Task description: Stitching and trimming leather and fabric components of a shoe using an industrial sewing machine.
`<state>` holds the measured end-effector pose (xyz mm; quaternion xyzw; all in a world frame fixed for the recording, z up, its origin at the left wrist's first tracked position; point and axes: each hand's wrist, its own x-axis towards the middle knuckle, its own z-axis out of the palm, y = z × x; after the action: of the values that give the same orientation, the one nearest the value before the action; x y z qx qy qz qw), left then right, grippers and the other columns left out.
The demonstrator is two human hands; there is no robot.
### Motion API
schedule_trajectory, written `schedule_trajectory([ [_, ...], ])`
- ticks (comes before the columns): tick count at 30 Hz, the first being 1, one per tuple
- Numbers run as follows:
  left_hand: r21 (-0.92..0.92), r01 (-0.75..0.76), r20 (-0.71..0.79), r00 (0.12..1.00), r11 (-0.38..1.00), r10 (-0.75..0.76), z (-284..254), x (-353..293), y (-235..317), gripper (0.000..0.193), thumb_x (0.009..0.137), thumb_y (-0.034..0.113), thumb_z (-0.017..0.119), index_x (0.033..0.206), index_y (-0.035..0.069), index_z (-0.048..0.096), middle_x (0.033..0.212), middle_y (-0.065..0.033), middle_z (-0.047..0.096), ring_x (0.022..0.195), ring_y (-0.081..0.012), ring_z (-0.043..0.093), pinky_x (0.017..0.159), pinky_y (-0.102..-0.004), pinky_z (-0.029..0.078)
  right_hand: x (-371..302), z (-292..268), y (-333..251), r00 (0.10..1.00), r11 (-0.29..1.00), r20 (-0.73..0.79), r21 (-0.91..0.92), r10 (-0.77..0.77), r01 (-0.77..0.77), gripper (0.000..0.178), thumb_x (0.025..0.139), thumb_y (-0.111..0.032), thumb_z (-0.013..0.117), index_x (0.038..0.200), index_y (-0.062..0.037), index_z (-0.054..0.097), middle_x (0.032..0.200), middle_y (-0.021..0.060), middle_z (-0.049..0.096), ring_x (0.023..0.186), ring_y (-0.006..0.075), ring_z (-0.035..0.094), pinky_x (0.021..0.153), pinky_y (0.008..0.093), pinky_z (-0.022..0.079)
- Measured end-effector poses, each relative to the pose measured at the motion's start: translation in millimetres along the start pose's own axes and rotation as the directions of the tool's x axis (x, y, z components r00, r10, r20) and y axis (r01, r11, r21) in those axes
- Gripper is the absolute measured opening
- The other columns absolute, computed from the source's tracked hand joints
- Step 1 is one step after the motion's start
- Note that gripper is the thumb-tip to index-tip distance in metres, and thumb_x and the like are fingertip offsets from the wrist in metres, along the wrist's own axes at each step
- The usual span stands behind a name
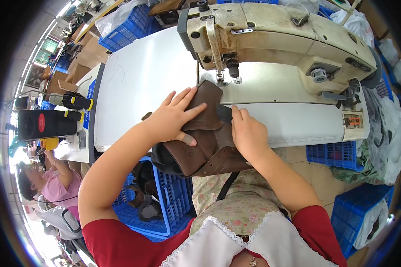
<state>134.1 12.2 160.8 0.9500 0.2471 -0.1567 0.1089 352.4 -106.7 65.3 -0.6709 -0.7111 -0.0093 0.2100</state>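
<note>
A brown leather shoe upper (pixel 208 95) with small punched holes and a dark lining lies at the front edge of the sewing machine's bed, its lower part hanging over toward my lap. Its far tip reaches close to the presser foot (pixel 220 76) of the cream sewing machine (pixel 272 40). Spread flat on the leather's left side is my left hand (pixel 171 118), with a wrap around its thumb. My right hand (pixel 249 131) grips the right edge by a dark lining flap (pixel 224 114), fingers together and partly hidden.
A white tabletop (pixel 142 84) extends left of the machine. By my left leg stands a blue crate (pixel 168 191) with dark pieces inside; another blue crate (pixel 356 209) is at the lower right. A person in pink (pixel 62 187) sits at the far left.
</note>
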Motion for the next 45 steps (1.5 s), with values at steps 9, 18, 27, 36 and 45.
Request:
schedule_trajectory([
  [9, 0.167, 0.212, 0.032, 0.975, 0.963, -0.220, 1, 27, 48, 0.075, 0.078, 0.040, 0.073, 0.141, 0.008, 0.049, 0.157, -0.0208, 0.029, 0.147, -0.0424, 0.022, 0.112, -0.0656, 0.028, 2, -8, -2, 0.999, 1.000, 0.036, -0.006, -0.008, 0.008, 0.056, 0.079, -0.010, 0.064, 0.134, -0.0100, 0.056, 0.090, 0.0078, 0.057, 0.064, 0.0201, 0.064, 0.051, 0.0339, 0.052],
  [18, 0.233, 0.095, -0.104, 0.992, 0.968, -0.072, 17, 27, 26, 0.062, 0.082, 0.027, 0.069, 0.139, 0.012, 0.052, 0.155, -0.0144, 0.037, 0.145, -0.0351, 0.031, 0.107, -0.0596, 0.038, 41, -64, 33, 0.963, 0.801, 0.269, 0.575, 0.006, -0.166, 0.034, 0.092, -0.007, 0.057, 0.123, -0.0091, 0.067, 0.085, 0.0109, 0.069, 0.063, 0.0208, 0.066, 0.056, 0.0333, 0.052],
  [27, 0.201, 0.088, 0.058, 0.993, 0.976, -0.101, 3, 37, 25, 0.056, 0.089, 0.035, 0.063, 0.139, 0.011, 0.054, 0.150, -0.0157, 0.042, 0.140, -0.0369, 0.038, 0.096, -0.0533, 0.050, 80, -172, 5, 0.736, 0.639, 0.623, 0.685, -0.266, -0.350, 0.031, 0.092, -0.005, 0.057, 0.119, 0.0034, 0.067, 0.084, 0.0103, 0.070, 0.052, 0.0124, 0.062, 0.050, 0.0273, 0.048],
  [36, -0.014, 0.041, -0.057, 0.998, 0.999, -0.042, 18, 37, 7, 0.057, 0.086, 0.039, 0.066, 0.140, 0.023, 0.056, 0.157, -0.0141, 0.033, 0.141, -0.0440, 0.034, 0.099, -0.0591, 0.046, 75, -207, 9, 0.928, 0.387, 0.291, 0.903, -0.233, -0.186, 0.040, 0.094, -0.021, 0.059, 0.124, 0.0056, 0.064, 0.089, 0.0146, 0.071, 0.046, 0.0034, 0.051, 0.041, 0.0151, 0.038],
  [45, 0.026, 0.069, 0.113, 0.991, 0.997, -0.071, -14, 35, 5, 0.057, 0.084, 0.042, 0.067, 0.136, 0.021, 0.059, 0.146, -0.0077, 0.046, 0.132, -0.0392, 0.044, 0.087, -0.0491, 0.057, 67, -78, -29, 0.974, 0.701, 0.167, 0.713, -0.153, -0.012, 0.031, 0.088, -0.007, 0.056, 0.119, -0.0040, 0.061, 0.108, 0.0191, 0.068, 0.098, 0.0382, 0.065, 0.087, 0.0433, 0.051],
])
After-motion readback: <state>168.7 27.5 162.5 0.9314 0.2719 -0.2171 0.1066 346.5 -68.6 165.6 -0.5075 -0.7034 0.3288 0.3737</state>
